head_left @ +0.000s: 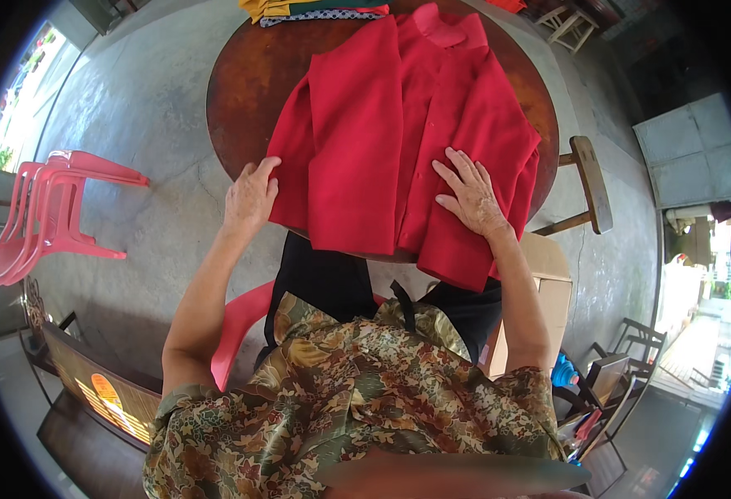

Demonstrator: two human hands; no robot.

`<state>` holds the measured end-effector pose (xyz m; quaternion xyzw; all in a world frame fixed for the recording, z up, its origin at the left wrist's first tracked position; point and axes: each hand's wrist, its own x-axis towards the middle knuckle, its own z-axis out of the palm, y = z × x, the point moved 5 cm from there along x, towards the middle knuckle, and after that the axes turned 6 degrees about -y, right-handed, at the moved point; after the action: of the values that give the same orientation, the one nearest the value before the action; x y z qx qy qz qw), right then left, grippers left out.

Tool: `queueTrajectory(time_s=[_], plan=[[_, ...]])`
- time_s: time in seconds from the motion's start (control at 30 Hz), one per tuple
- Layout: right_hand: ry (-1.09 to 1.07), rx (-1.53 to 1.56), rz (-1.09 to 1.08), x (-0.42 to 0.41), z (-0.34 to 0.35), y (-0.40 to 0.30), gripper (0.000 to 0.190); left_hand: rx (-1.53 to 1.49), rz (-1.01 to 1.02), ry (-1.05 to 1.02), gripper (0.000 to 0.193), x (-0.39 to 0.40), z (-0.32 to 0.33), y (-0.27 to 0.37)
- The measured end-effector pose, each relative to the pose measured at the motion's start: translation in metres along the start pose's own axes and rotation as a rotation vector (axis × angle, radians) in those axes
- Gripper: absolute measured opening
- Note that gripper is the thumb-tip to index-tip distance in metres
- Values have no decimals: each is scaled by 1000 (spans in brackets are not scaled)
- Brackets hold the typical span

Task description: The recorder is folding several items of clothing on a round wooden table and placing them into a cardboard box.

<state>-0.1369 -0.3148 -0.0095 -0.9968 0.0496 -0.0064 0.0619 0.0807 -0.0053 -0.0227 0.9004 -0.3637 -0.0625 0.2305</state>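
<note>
A red long-sleeved jacket point(356, 162) with a collar and a buttoned front lies spread over a round brown wooden table point(247, 93). Its collar point(443, 28) points to the far side, and the lower hem hangs a little past the near edge. My left hand point(250, 193) touches the garment's left edge with the tips of thumb and forefinger, which are apart. Flat on the front panel, right of the button line, rests my right hand point(472, 196) with fingers spread. The sleeve on the left lies folded along the body of the jacket.
Folded clothes point(321, 11) in several colours sit at the table's far edge. Stacked pink plastic chairs point(47, 218) stand at left. A wooden stool point(590, 184) is close to the table's right side, with a cardboard box point(549, 299) nearer me. Wooden chairs point(633, 355) stand lower right.
</note>
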Motion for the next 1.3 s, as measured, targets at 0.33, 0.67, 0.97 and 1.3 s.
queueTrajectory(time_s=[0.33,0.67,0.97,1.3], plan=[[234,11,224,-54,-28,0,69,233,-64,-285,50,-3,-43,34],[119,-37,297,-45,8,5,62,169,354,-79,62,45,70,127],[449,-76,406,-9,-47,106,44,266,363,-260,26,132,48,159],[341,143,526,-34,7,304,48,170,382,-138,31,323,91,181]])
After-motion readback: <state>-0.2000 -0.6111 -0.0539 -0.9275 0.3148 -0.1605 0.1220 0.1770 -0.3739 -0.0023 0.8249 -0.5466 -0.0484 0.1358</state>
